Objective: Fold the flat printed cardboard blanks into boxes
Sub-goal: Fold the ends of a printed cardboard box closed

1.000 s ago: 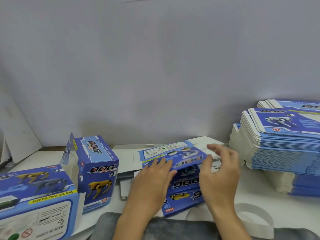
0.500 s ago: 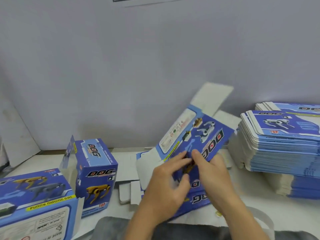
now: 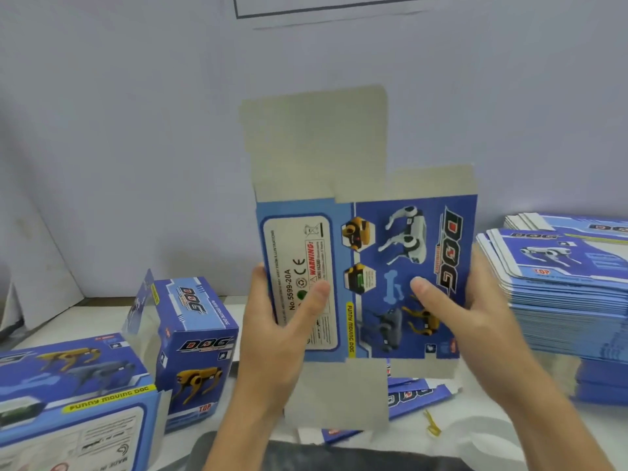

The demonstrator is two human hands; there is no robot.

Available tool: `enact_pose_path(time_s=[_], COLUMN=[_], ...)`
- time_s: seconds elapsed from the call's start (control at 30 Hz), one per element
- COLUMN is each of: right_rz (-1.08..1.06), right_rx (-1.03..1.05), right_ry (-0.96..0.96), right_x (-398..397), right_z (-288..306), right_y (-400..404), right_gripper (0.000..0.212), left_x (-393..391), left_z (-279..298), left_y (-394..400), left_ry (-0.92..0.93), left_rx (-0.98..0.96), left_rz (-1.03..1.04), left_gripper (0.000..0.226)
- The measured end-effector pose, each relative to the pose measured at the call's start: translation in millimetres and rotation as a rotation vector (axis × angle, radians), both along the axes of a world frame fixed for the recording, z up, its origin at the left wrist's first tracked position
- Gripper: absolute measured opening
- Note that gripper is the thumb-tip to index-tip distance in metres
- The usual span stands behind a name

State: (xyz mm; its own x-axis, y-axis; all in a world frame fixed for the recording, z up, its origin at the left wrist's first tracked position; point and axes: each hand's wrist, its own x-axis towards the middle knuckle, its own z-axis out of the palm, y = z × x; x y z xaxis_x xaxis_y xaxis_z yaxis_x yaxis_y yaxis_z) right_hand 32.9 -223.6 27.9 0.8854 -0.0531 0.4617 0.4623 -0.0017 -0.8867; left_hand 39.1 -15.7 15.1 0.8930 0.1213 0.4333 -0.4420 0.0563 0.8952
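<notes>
I hold one flat blue printed blank (image 3: pixel 365 253) upright in the air in front of me, its grey flaps pointing up and down. My left hand (image 3: pixel 282 321) grips its left edge, thumb across the white label panel. My right hand (image 3: pixel 472 311) grips its right edge, thumb on the picture panel. Below it, more flat blanks (image 3: pixel 413 399) lie on the white table (image 3: pixel 102 317). A tall stack of flat blanks (image 3: pixel 560 270) sits at the right.
A folded box (image 3: pixel 193 345) stands upright at the left with its top flap open. Another folded box (image 3: pixel 71 399) lies at the lower left. A small yellow scrap (image 3: pixel 431 423) lies on the table. A pale wall rises close behind.
Both hands lifted the blank off the table pile and turned it upright, then moved apart to its left and right edges.
</notes>
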Motion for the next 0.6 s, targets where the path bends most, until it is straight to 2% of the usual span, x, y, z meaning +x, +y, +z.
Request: enact_pose_path(time_s=[0.27, 0.47, 0.6], right_rz=[-0.01, 0.014, 0.086], right_rx=[0.04, 0.011, 0.033], right_ry=[-0.043, -0.032, -0.018], right_x=[2, 0, -1], right_z=[-3, 2, 2], right_y=[18, 17, 15], right_gripper=[0.062, 0.072, 0.069], left_x=[-1, 0, -2], left_z=[5, 8, 9], left_y=[2, 2, 4], left_ry=[0.007, 0.067, 0.065], left_rx=[0.112, 0.12, 0.099], left_rz=[-0.017, -0.041, -0.058], left_gripper=[0.103, 0.097, 0.088])
